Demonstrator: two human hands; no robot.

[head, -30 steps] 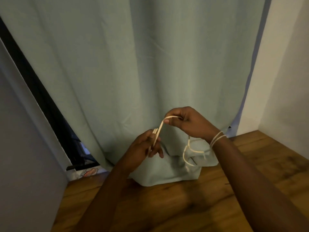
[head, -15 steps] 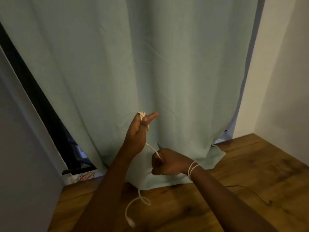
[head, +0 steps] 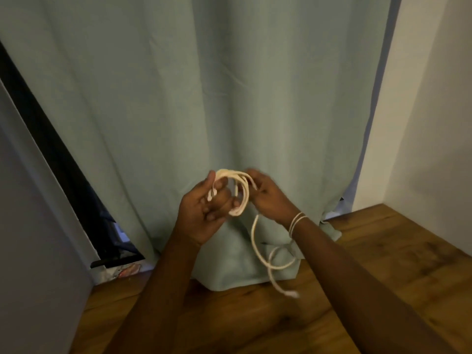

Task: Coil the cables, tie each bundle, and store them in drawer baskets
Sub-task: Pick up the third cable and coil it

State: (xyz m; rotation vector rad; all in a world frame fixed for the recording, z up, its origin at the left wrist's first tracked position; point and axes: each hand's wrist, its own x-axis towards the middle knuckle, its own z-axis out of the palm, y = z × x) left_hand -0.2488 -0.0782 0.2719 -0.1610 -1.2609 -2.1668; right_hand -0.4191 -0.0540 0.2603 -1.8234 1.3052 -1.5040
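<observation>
While the white cable (head: 236,192) is bunched into a few loose loops up in the air between the two hands, I can see it's nowhere near a drawer or basket, just held out in front of the curtain. One plug end (head: 211,197) sticks down over the left palm, and the loops run across the top from the left thumb over to the right fingers. From the bottom of the coil a long free tail (head: 258,241) drops down, curls into one slack loop in front of the curtain hem, and ends in the other connector (head: 291,293), which hangs just above the floor, a bit blurry.

My left hand (head: 204,213) is palm up with the fingers curled in around the loops, thumb up against the top of the bundle, so it's holding the coil. My right hand (head: 265,195) pinches the cable at the top right of the coil with its fingertips; the view is smeared there, so I can't tell exactly which strand it has. A couple of thin pale bands (head: 297,221) wrap the right wrist.

Behind all that hangs a pale green curtain (head: 229,98), its bottom edge bunched on the wooden floor (head: 383,272). White wall (head: 434,123) on the right, and a dark gap (head: 63,162) beside a grey panel on the left.
</observation>
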